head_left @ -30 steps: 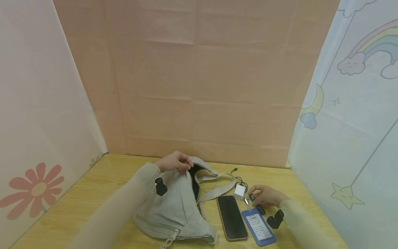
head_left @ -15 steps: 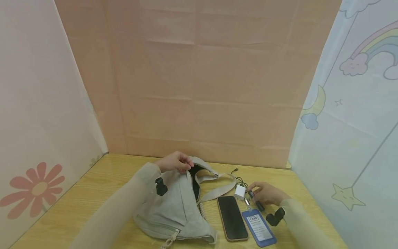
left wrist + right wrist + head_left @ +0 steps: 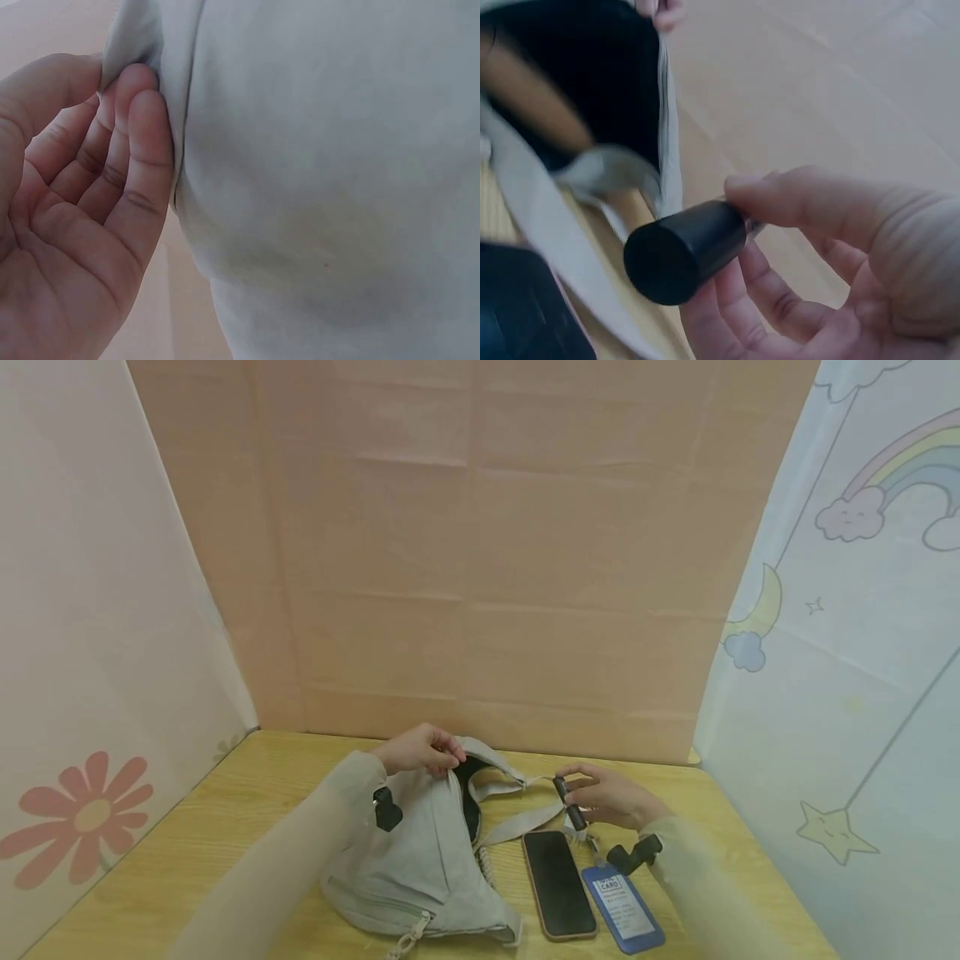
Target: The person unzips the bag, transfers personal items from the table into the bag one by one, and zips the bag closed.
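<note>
A light grey sling bag (image 3: pixel 405 868) lies on the table, its black-lined opening facing right. My left hand (image 3: pixel 423 750) pinches the edge of that opening. Up close in the left wrist view, the thumb and fingers of the left hand (image 3: pixel 90 202) hold a fold of the pale fabric. My right hand (image 3: pixel 611 795) holds a black lipstick (image 3: pixel 570 803) above the table, right of the bag. A shiny band shows at the middle of the lipstick (image 3: pixel 682 251) in the right wrist view, where thumb and fingers grip it; its far end is hidden by the hand.
A dark-screened phone (image 3: pixel 558 885) lies just right of the bag, beside a blue ID card holder (image 3: pixel 622 910). The white charger (image 3: pixel 576 827) is mostly covered by the right hand. A bag strap (image 3: pixel 525 824) loops across the table. An orange backdrop (image 3: pixel 480 610) stands behind.
My right hand has lifted the lipstick from beside the card holder and carried it left and away from me, toward the bag. The left hand keeps its hold on the bag's edge.
</note>
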Motion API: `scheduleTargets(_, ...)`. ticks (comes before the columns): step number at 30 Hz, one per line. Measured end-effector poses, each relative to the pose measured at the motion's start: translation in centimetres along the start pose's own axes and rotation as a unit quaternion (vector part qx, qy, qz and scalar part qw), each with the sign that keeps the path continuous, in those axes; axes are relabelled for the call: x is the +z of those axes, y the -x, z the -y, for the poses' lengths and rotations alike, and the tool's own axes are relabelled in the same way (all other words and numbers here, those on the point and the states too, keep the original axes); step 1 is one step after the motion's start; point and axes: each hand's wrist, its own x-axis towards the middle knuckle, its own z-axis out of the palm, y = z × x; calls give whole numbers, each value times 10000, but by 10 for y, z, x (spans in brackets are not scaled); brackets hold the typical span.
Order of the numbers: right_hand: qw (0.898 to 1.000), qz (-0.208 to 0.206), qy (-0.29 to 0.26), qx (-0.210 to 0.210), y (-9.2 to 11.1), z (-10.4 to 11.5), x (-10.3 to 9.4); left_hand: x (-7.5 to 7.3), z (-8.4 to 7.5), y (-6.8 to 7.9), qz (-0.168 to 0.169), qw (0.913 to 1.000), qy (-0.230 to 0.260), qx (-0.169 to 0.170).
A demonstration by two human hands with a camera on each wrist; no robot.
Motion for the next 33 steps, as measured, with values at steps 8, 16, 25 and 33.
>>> scheduleTargets(8,9951,406,-895,-146,-33,15,38,-1,1,0,-19,10000,3,-11)
scheduleTargets(16,9897,442,-1351,-177,-64,14,75,-1,3,-1,-26,10000,-91,6)
scheduleTargets(25,9940,12,-1092,-32,-91,0,106,-2,4,-1,-26,9999,-134,35)
scheduleTargets(33,9975,7,-700,-19,-101,-1,124,-3,5,-1,-10,9999,-92,66)
